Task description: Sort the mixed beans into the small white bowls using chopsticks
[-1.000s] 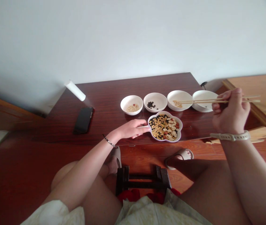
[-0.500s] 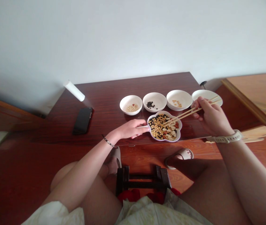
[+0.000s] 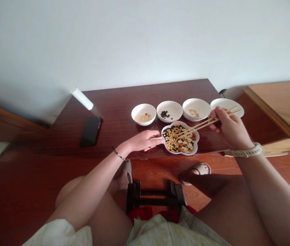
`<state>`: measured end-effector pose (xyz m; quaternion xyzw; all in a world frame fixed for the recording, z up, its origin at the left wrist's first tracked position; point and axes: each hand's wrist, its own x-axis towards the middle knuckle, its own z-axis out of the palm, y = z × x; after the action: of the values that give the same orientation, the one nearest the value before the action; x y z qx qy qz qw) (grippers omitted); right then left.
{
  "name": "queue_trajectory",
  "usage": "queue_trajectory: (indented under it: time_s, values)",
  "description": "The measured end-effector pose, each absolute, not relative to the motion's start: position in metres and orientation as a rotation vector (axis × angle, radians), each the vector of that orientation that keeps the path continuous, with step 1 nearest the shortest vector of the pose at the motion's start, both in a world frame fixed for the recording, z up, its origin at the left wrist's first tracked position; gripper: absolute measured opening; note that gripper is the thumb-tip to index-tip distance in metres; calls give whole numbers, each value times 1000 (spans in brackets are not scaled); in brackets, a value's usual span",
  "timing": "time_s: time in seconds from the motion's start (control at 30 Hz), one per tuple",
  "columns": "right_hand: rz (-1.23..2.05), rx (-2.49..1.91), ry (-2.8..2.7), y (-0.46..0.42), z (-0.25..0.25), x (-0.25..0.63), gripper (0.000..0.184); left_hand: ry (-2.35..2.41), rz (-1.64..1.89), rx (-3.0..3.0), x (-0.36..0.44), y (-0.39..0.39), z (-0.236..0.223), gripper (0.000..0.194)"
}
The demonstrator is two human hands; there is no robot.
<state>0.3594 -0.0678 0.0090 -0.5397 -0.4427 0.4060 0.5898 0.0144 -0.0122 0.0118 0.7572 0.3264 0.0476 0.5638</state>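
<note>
My left hand (image 3: pixel 145 140) is closed round the short handle of a flower-shaped bowl (image 3: pixel 197 137) at the table's front edge. Yellow beans, black beans and pale and reddish nuts or seeds lie mixed in it. My right hand (image 3: pixel 228 126) grips a pair of wooden chopsticks (image 3: pixel 201 125), their tips down among the beans. Behind stand three round white bowls: the left bowl (image 3: pixel 135 116) holds pale pieces, the middle bowl (image 3: pixel 177 110) black beans, the right bowl (image 3: pixel 203 106) yellowish pieces. A white dish (image 3: pixel 224 102) at the far right is partly hidden by my right hand.
The dark red table (image 3: pixel 114 102) stands against a pale wall. A black phone (image 3: pixel 90 131) and a white cylinder (image 3: pixel 83 98) are on its left side. To the right is a wooden cabinet (image 3: pixel 275 99). A dark stool (image 3: pixel 155 201) shows between my legs.
The view has shifted very slightly, so the table things appear a little further right. Both hands keep their holds, and the chopstick tips stay in the flower-shaped bowl.
</note>
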Motion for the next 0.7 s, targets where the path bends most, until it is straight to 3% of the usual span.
queue_trajectory:
  time_s: [0.5,0.7]
  values:
    - [930,-1254,-1011,-69,13,355,48,752,109,1775,14,-12,13,42]
    - [931,-1171,-963,-67,13,360,41,747,105,1758,13,-11,9,43]
